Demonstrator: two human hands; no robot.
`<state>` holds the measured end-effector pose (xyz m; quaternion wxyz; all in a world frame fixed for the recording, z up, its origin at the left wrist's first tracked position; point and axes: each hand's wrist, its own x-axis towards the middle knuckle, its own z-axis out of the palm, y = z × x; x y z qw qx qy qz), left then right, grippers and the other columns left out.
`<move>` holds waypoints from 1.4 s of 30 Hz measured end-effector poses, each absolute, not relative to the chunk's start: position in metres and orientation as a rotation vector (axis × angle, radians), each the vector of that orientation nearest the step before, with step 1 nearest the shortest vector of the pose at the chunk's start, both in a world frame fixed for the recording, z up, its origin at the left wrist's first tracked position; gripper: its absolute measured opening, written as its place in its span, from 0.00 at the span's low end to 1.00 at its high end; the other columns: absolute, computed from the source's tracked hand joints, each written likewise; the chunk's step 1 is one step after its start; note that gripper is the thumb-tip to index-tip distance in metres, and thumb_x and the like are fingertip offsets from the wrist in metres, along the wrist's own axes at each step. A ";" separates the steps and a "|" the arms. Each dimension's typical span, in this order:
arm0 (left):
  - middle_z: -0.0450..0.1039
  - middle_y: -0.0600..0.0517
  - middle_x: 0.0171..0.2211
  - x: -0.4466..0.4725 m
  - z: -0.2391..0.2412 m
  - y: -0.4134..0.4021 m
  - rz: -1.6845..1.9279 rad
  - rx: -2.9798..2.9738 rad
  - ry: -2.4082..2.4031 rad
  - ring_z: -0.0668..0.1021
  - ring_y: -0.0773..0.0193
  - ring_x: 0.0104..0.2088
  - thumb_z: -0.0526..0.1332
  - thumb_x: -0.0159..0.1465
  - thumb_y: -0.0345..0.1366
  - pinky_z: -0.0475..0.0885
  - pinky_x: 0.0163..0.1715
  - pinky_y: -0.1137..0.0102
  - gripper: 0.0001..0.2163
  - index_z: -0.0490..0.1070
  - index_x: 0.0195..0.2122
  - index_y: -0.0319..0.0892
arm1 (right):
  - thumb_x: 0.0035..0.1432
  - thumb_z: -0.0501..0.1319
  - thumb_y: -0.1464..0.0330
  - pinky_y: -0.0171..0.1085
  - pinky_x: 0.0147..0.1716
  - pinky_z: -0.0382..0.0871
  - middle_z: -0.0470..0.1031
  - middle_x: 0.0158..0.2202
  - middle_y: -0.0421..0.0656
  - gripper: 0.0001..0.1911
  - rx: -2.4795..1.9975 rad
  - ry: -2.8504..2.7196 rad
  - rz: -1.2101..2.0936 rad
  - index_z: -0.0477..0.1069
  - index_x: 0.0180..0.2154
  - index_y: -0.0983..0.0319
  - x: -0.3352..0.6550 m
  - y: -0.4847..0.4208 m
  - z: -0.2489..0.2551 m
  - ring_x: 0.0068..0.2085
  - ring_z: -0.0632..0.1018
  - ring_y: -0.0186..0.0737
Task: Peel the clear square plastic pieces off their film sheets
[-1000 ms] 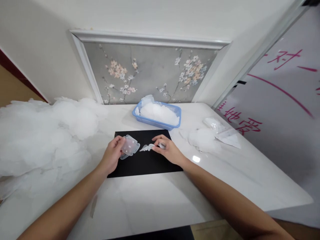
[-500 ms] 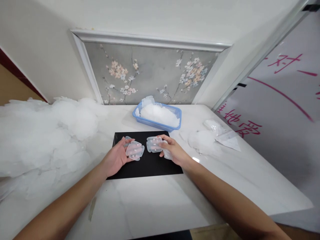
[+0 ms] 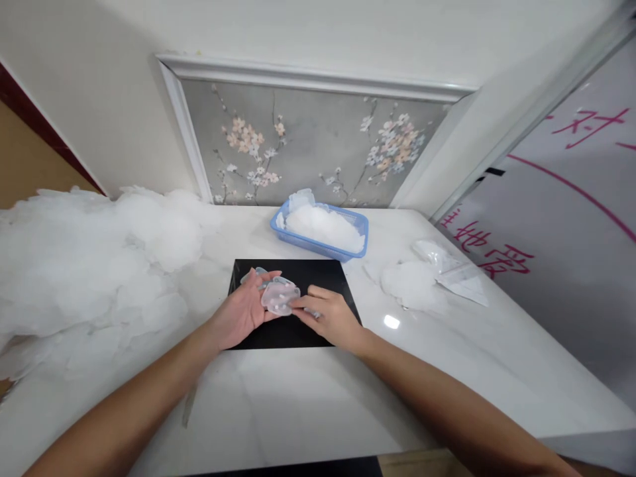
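Palm up, my left hand (image 3: 243, 313) holds a flat, clear plastic piece (image 3: 279, 298) with small white raised spots. Another clear piece (image 3: 254, 274) sticks out behind its fingers. From the right, my right hand (image 3: 332, 319) is closed, thumb and fingertips pinched at the right edge of the spotted piece. A bit of something pale shows below its fingers, too small to make out. Both hands are above a black board (image 3: 293, 336) on the table. What kind of part the plastic pieces are, I cannot tell.
A blue plastic basket (image 3: 318, 252) full of similar translucent pieces stands behind the board. A large heap of them (image 3: 89, 265) covers the table's left side. At right lie a smaller pile (image 3: 415, 285) and a clear bag (image 3: 464, 285). A whiteboard (image 3: 561, 265) borders the right.
My right hand has come to the left hand, and its fingers now meet the piece there. The separate spotted piece it held out no longer shows apart. The view has shifted slightly.
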<state>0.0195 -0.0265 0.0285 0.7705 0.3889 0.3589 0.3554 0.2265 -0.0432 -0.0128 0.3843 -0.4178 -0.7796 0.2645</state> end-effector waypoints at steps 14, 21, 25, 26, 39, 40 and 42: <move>0.75 0.46 0.46 -0.012 0.005 0.004 0.733 2.149 1.460 0.73 0.49 0.48 0.61 0.59 0.43 0.66 0.49 0.58 0.08 0.75 0.33 0.46 | 0.46 0.65 0.66 0.32 0.17 0.61 0.74 0.26 0.39 0.19 -1.324 -1.044 1.615 0.71 0.43 0.60 0.259 -0.017 -0.003 0.19 0.67 0.31; 0.77 0.50 0.33 -0.002 0.025 -0.005 0.984 1.603 1.458 0.75 0.59 0.34 0.58 0.61 0.51 0.68 0.34 0.68 0.16 0.75 0.34 0.43 | 0.45 0.64 0.69 0.31 0.16 0.59 0.73 0.23 0.38 0.16 -1.267 -0.974 1.691 0.72 0.40 0.61 0.262 -0.016 0.001 0.17 0.66 0.29; 0.70 0.54 0.24 0.008 0.025 -0.014 0.908 1.067 1.223 0.72 0.65 0.26 0.64 0.56 0.52 0.67 0.25 0.73 0.18 0.70 0.28 0.41 | 0.45 0.64 0.69 0.31 0.16 0.58 0.71 0.20 0.36 0.17 -1.254 -0.997 1.696 0.72 0.41 0.61 0.263 -0.015 -0.001 0.16 0.67 0.30; 0.70 0.55 0.24 0.011 0.024 -0.016 0.873 0.961 1.186 0.72 0.66 0.27 0.66 0.56 0.50 0.68 0.27 0.73 0.16 0.69 0.28 0.40 | 0.45 0.64 0.68 0.31 0.16 0.58 0.71 0.20 0.36 0.17 -1.254 -1.004 1.696 0.72 0.41 0.61 0.263 -0.014 -0.002 0.16 0.67 0.30; 0.76 0.40 0.46 0.017 0.019 -0.020 0.659 0.661 0.825 0.79 0.51 0.45 0.48 0.66 0.55 0.70 0.48 0.55 0.24 0.69 0.46 0.39 | 0.50 0.67 0.57 0.35 0.30 0.64 0.68 0.27 0.38 0.14 -1.304 -1.458 1.085 0.70 0.29 0.60 0.259 -0.023 -0.001 0.28 0.69 0.34; 0.76 0.39 0.46 0.017 0.018 -0.020 0.664 0.657 0.815 0.78 0.51 0.45 0.48 0.66 0.55 0.70 0.48 0.55 0.24 0.69 0.46 0.39 | 0.50 0.68 0.59 0.35 0.31 0.64 0.67 0.27 0.37 0.13 -1.320 -1.555 0.999 0.69 0.29 0.60 0.258 -0.024 -0.001 0.29 0.69 0.34; 0.75 0.39 0.46 0.017 0.018 -0.020 0.675 0.653 0.791 0.78 0.51 0.45 0.48 0.66 0.56 0.70 0.48 0.54 0.25 0.69 0.47 0.39 | 0.52 0.67 0.64 0.36 0.32 0.65 0.66 0.28 0.37 0.09 -1.302 -1.746 0.867 0.69 0.32 0.59 0.255 -0.029 -0.004 0.28 0.69 0.34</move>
